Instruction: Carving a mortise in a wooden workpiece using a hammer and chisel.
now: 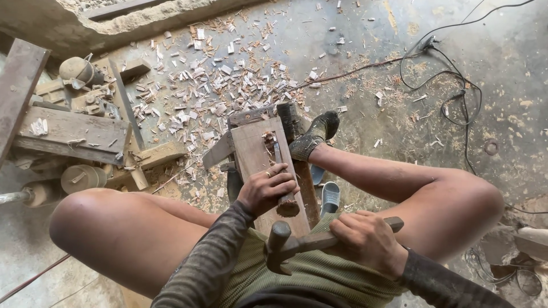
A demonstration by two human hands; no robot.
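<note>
The left hand (267,188) is wrapped tight around the wooden handle of a chisel (281,182), its fingers (279,181) curled over the top and a ring showing on one of them; the blade runs forward from under those fingers into a narrow slot cut in a flat wooden plank (257,154), where a few loose chips sit at the slot's far end; the handle's round butt sticks out just behind the knuckles, towards the body. The right hand (365,236) is clenched around the shaft of a wooden mallet (302,242); the mallet's head lies to the left of that fist, low over the lap and just behind the chisel's butt, apart from it; the shaft's end pokes out past the fingers on the right side. Beyond the chisel hand, the plank rests on a darker beam (305,188); a socked foot (314,137) presses on the beam's far end, just right of the slot; a sandal (330,197) lies on the floor between the two hands, under the shin. Farther out, pale wood chips (211,85) are scattered over the concrete floor (354,68); to the left of the chisel hand lie stacked timber offcuts (74,131); well off to the right a black cable (456,91) loops across the floor.
</note>
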